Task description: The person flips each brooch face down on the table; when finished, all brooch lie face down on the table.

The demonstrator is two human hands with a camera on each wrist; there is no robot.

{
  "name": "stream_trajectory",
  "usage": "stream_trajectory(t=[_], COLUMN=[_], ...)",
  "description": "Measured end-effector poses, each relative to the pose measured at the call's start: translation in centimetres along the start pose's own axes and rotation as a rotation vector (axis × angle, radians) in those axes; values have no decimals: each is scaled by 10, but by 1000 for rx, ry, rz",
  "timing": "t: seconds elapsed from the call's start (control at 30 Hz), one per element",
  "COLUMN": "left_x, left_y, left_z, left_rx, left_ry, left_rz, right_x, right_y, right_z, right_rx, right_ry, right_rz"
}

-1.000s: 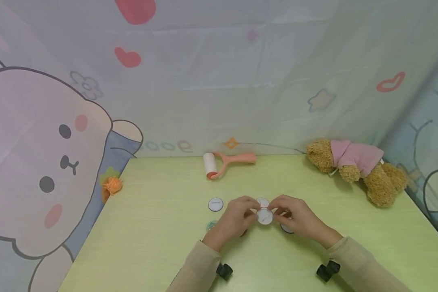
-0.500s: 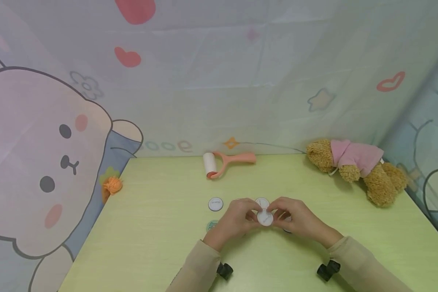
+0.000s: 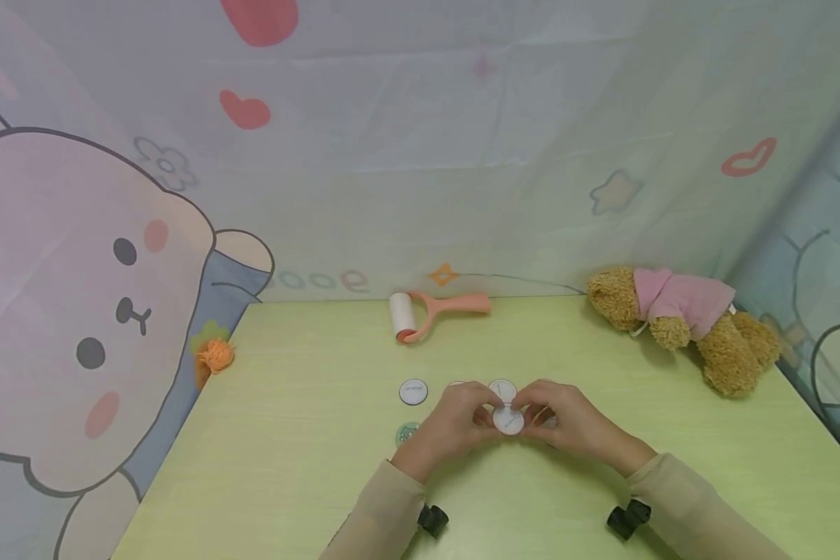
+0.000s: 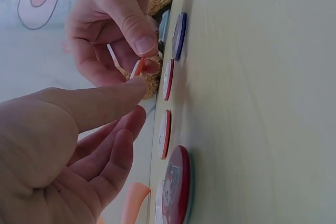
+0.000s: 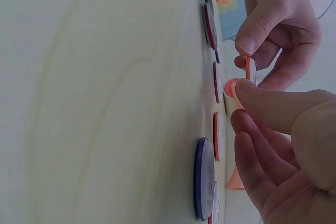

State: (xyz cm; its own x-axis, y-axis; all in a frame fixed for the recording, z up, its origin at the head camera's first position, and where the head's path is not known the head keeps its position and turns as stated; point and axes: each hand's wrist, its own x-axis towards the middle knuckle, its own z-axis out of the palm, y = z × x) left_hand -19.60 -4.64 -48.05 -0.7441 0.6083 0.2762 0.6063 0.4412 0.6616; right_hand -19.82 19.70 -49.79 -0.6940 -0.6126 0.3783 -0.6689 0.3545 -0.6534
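Note:
Between both hands a small round white disc [image 3: 509, 421] with an orange edge is held above the table. My left hand [image 3: 458, 420] pinches its left side between thumb and fingers. On the opposite side my right hand [image 3: 567, 416] pinches it too. The left wrist view shows the disc [image 4: 138, 68] nearly edge-on at the fingertips. Just behind it lies another white disc [image 3: 502, 390]. Below the hands, a red disc with a drawing [image 4: 176, 186] and a dark blue-edged disc [image 5: 204, 179] lie on the table, partly hidden in the head view.
Left of the hands are a white disc with a dark rim [image 3: 414, 392] and a green disc [image 3: 406, 432]. A lint roller with a pink handle [image 3: 462, 304] lies at the back. A teddy bear in pink [image 3: 686, 303] lies at the back right of the table [image 3: 287, 435].
Both hands have come slightly lower and nearer in the head view, keeping the disc between them. The discs lying on the table, the roller and the bear have stayed put.

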Motion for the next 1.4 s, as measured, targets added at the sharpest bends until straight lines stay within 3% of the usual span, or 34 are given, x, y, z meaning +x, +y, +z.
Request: stream_trajectory(t=[0.27, 0.57, 1.0, 1.4], left_x=[3, 3, 3, 4], left_y=[2, 3, 3, 5], left_z=[1, 2, 7, 10], left_rx=[51, 179, 274, 366], left_ry=[-40, -43, -92, -119], left_rz=[-42, -45, -102, -99], right_x=[0, 0, 2, 5], right_y=[0, 0, -3, -4], right_z=[1, 1, 1, 1], right_rx=[-16, -101, -240, -232], right_ry=[-9, -14, -119, -195], right_rz=[-10, -16, 47, 50])
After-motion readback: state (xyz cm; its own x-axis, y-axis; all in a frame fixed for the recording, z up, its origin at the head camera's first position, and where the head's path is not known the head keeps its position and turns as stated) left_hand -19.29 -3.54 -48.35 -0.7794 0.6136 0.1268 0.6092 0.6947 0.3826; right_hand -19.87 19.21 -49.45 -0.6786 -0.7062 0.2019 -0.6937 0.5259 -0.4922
